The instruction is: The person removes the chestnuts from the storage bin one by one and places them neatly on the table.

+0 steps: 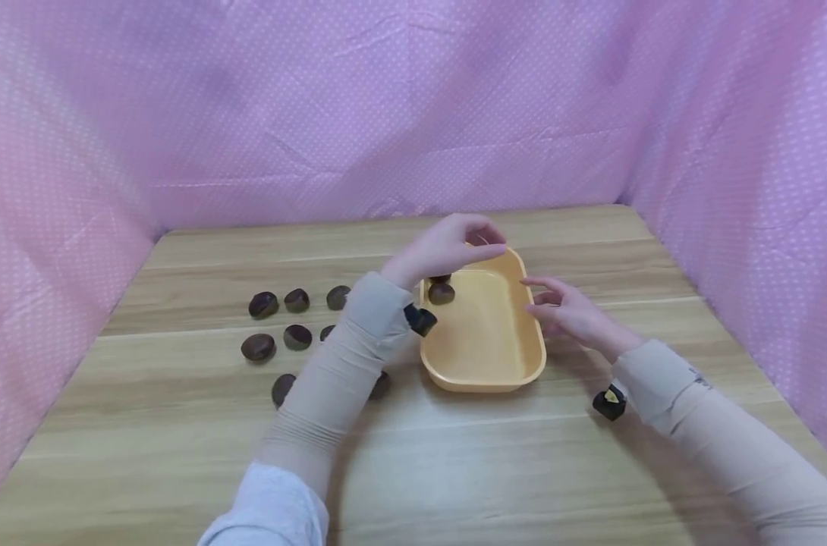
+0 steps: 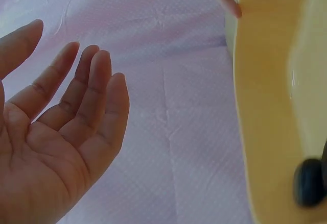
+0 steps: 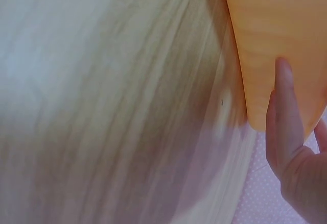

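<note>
A yellow plastic basin (image 1: 482, 385) stands on the table, with two brown chestnuts (image 1: 441, 293) visible at its left side. Above the basin's far end hovers my left hand (image 1: 448, 246), its fingers loosely bent and apart from the chestnuts. In the left wrist view the palm of that hand is bare. My right hand (image 1: 570, 312) is at the basin's right side. The right wrist view has its extended fingers (image 3: 284, 99) against the basin's outer wall (image 3: 286, 25). Several more chestnuts (image 1: 258, 347) lie in rough rows left of the basin, some partly hidden by my left forearm.
The wood-grain table (image 1: 468, 470) is bordered by pink dotted cloth (image 1: 400, 114) at the back and both sides. Each wrist carries a small black camera, and my left forearm crosses over part of the rows.
</note>
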`<state>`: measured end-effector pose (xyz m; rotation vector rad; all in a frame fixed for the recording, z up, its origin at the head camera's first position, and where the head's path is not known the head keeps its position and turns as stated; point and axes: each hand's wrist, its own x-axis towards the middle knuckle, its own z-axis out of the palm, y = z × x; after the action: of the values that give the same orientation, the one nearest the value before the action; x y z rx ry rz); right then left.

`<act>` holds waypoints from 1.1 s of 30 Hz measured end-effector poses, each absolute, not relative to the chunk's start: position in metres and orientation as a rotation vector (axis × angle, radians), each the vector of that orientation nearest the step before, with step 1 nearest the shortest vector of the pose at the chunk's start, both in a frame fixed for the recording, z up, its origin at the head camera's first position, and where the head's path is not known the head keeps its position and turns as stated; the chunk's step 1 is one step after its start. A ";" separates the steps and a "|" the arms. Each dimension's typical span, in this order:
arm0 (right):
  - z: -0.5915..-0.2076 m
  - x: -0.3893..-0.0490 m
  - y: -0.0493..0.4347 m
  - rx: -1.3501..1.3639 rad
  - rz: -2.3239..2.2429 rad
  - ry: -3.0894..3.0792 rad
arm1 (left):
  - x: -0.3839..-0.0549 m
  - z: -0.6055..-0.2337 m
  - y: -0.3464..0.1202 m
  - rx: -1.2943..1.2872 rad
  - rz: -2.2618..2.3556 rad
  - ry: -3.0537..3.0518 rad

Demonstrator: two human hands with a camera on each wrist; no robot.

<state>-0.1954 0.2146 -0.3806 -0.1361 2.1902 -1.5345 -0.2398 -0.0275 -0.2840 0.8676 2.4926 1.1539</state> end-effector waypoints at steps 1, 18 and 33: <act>-0.381 -0.195 0.214 -0.136 -1.537 2.185 | -0.242 -0.287 -0.024 0.859 1.169 2.479; -0.382 -0.191 0.213 -0.162 -1.504 2.218 | -0.269 -0.325 -0.033 0.655 0.922 2.411; -0.383 -0.197 0.219 -0.176 -1.563 2.179 | -0.275 -0.323 -0.025 0.569 0.379 2.380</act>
<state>-0.1975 0.2187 -0.3829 -0.1757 2.1792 -1.5630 -0.2754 -0.0253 -0.3226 0.5691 2.3800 0.3787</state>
